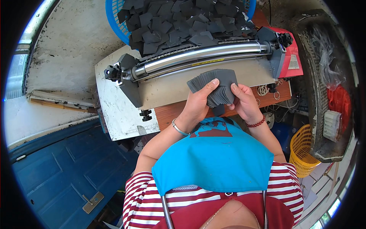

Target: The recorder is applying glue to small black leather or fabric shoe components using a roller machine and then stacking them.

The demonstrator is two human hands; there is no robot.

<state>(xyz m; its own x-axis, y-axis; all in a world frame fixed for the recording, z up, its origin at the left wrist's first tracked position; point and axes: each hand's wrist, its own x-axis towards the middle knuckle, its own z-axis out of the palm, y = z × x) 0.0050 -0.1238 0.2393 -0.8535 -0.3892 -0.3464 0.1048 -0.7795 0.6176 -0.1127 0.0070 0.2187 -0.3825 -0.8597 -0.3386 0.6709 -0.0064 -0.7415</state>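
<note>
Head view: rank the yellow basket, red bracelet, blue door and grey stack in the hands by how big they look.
Largest to smallest:
1. Blue door
2. Yellow basket and grey stack: too alike to rank
3. Red bracelet

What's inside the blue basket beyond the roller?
The blue basket holds a heap of loose, flat dark-grey pieces. Pieces on top cover the lower layers and basket floor; its far side is out of frame.
</note>
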